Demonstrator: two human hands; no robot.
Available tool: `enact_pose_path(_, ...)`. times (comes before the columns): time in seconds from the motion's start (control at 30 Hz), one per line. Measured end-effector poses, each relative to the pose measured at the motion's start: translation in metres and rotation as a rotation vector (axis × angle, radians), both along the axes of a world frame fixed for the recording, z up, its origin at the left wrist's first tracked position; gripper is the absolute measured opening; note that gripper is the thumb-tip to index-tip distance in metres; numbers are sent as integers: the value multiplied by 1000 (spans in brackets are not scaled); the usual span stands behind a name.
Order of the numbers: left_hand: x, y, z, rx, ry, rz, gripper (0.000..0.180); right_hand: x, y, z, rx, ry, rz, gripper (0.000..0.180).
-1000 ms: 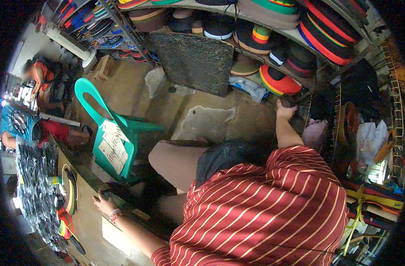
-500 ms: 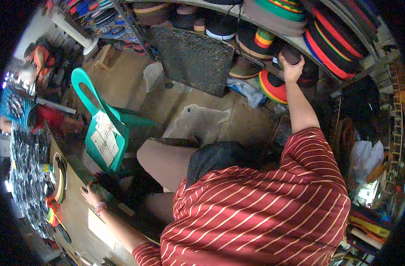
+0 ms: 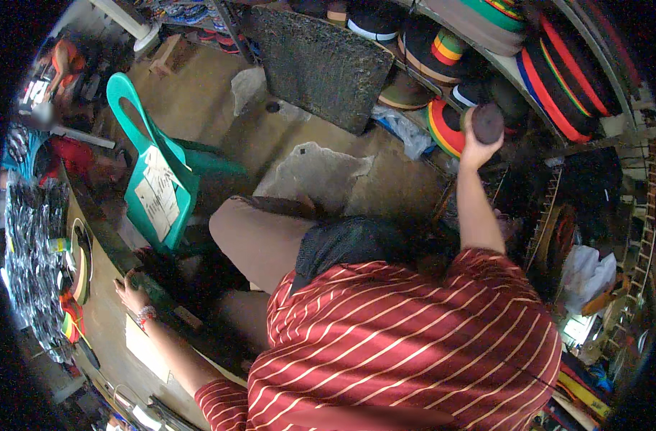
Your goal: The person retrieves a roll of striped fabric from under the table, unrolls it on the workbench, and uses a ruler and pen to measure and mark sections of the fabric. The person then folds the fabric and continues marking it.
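My right hand (image 3: pixel 476 149) is closed round a small dark brown roll (image 3: pixel 488 123) of coiled strip material, lifted just in front of the shelf. Beside it is a roll with red, yellow and green bands (image 3: pixel 446 129), partly covered by my hand. At the left, my left hand (image 3: pixel 132 294) rests at the edge of the worktable (image 3: pixel 116 320) with its fingers apart and nothing in them. A pale sheet of paper (image 3: pixel 147 352) lies on the table next to my left wrist.
A green plastic chair (image 3: pixel 177 215) with papers on its seat stands ahead left. Large coiled rolls (image 3: pixel 557 79) fill the shelf at the right. A dark rough board (image 3: pixel 320 65) leans there. Shiny dark packets (image 3: pixel 33 251) lie at the far left, near another person (image 3: pixel 58 68).
My right hand has drawn the brown roll out from the shelf, toward me. The left hand stays at the table edge. The whole view has shifted slightly.
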State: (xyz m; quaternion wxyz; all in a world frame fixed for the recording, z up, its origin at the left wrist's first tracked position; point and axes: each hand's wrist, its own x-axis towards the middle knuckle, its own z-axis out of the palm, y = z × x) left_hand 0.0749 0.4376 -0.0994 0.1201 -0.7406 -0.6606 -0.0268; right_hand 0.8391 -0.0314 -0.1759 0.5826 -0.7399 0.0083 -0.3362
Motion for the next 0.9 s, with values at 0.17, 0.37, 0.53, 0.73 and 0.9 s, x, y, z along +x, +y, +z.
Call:
enact_pose_path(0.17,-8,1,0,29,11,-62,53,-61,-20,-92,-63,494,9,96)
enact_pose_path(0.37,-13,-1,6,-25,-85,-92,53,-4,-41,-131,-102,422,-304,98)
enact_pose_path(0.53,-14,-4,10,-19,-148,-111,49,77,-49,-139,899,366,12,70)
enact_pose_path(0.73,-18,-10,12,-7,-135,-136,48,74,-57,-174,1073,174,403,73)
enact_pose_path(0.9,-6,-22,14,7,-195,-142,51,-25,79,-141,-433,540,189,41)
